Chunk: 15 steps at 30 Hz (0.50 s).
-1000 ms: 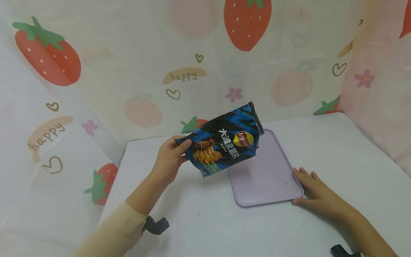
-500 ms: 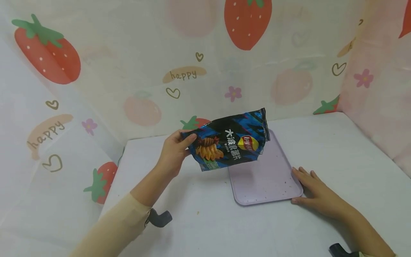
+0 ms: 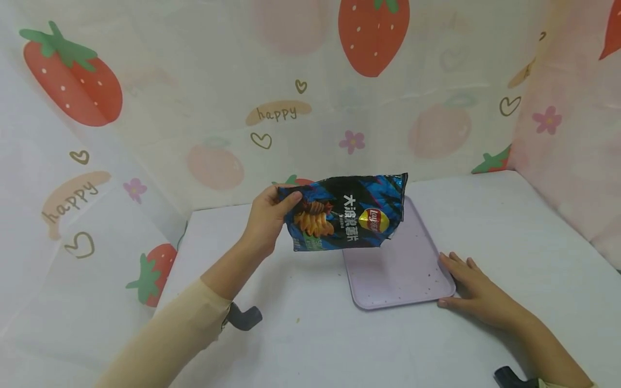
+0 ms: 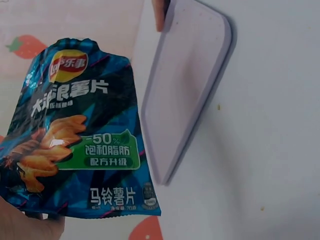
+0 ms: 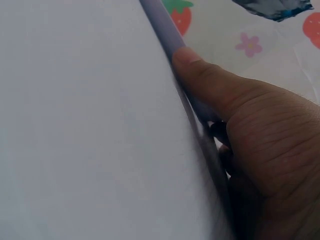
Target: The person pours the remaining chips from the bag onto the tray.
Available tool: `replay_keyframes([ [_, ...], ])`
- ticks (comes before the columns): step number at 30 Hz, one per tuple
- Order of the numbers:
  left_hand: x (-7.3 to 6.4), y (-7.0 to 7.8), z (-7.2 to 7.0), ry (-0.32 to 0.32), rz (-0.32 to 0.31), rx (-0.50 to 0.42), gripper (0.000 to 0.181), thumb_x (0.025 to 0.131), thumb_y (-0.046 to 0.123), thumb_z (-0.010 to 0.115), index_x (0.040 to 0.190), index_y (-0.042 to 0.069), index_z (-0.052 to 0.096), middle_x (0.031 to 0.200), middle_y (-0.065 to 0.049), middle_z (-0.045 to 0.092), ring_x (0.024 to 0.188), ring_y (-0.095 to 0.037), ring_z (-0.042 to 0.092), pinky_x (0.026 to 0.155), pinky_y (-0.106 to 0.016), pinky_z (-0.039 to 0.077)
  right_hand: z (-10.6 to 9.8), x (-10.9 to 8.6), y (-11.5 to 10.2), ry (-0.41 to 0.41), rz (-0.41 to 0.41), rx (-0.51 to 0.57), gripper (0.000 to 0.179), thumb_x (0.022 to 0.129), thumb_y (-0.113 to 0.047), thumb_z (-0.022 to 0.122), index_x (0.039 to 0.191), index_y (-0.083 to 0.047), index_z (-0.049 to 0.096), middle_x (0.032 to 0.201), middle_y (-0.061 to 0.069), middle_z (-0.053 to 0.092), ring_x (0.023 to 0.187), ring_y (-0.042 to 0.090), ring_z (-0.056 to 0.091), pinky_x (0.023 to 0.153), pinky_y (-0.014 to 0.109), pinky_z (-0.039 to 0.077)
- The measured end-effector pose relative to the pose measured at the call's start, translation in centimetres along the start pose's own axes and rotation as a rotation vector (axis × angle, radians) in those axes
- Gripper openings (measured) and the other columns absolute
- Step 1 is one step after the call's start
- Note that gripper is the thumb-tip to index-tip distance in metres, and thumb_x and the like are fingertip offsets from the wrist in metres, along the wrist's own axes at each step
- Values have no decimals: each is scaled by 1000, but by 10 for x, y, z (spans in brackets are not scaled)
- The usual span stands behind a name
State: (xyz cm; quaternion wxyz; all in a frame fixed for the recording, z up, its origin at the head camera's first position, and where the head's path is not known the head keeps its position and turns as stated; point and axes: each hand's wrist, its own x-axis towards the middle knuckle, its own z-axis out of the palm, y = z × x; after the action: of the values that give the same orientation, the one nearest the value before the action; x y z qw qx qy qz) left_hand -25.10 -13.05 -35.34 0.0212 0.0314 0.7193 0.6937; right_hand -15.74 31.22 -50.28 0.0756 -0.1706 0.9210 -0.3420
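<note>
My left hand [image 3: 269, 215] pinches one end of a blue and black bag of potato chips [image 3: 346, 213], thumb on its printed front. The bag hangs sideways in the air, overlapping the far left part of a pale purple tray [image 3: 400, 275] in the head view. In the left wrist view the bag's front [image 4: 75, 125] shows a chip picture and a yellow-red logo. My right hand [image 3: 477, 293] rests at the tray's near right corner, fingers along the right side and thumb at the front rim. The right wrist view shows that thumb [image 5: 200, 75] against the rim.
Small crumbs lie on the tray, and a few more dot the white table [image 3: 310, 345]. Behind the table rises a cloth backdrop [image 3: 213, 86] printed with strawberries, which continues along both sides.
The bag has turned from slanting upward to nearly level, its far end dropping. My left hand has shifted slightly right and up. The right hand stays at the tray corner.
</note>
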Motion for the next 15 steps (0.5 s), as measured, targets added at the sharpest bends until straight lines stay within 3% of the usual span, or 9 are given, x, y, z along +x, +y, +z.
replay_keyframes([
  [7, 5, 5, 3, -2, 37, 10, 24, 99, 26, 70, 115, 9, 65, 115, -5, 67, 112, -21, 59, 102, -35, 47, 1, 0, 1, 4, -8, 1, 100, 87, -52, 77, 164, -16, 24, 168, 22, 20, 156, 46, 4, 126, 50, -8],
  [12, 9, 8, 6, -13, 57, 19, 24, 99, 27, 71, 114, 10, 65, 112, -5, 66, 107, -20, 60, 94, -31, 50, 1, 0, 1, -4, 6, 10, 101, 86, -53, 77, 164, -17, 23, 168, 22, 18, 156, 46, 1, 125, 55, -7],
  [15, 12, 11, 8, -19, 71, 26, 23, 99, 27, 70, 113, 10, 65, 110, -5, 65, 104, -20, 60, 90, -30, 52, 2, 0, 0, -5, 8, -1, 102, 86, -54, 77, 164, -17, 23, 168, 21, 19, 156, 44, 3, 126, 52, -8],
])
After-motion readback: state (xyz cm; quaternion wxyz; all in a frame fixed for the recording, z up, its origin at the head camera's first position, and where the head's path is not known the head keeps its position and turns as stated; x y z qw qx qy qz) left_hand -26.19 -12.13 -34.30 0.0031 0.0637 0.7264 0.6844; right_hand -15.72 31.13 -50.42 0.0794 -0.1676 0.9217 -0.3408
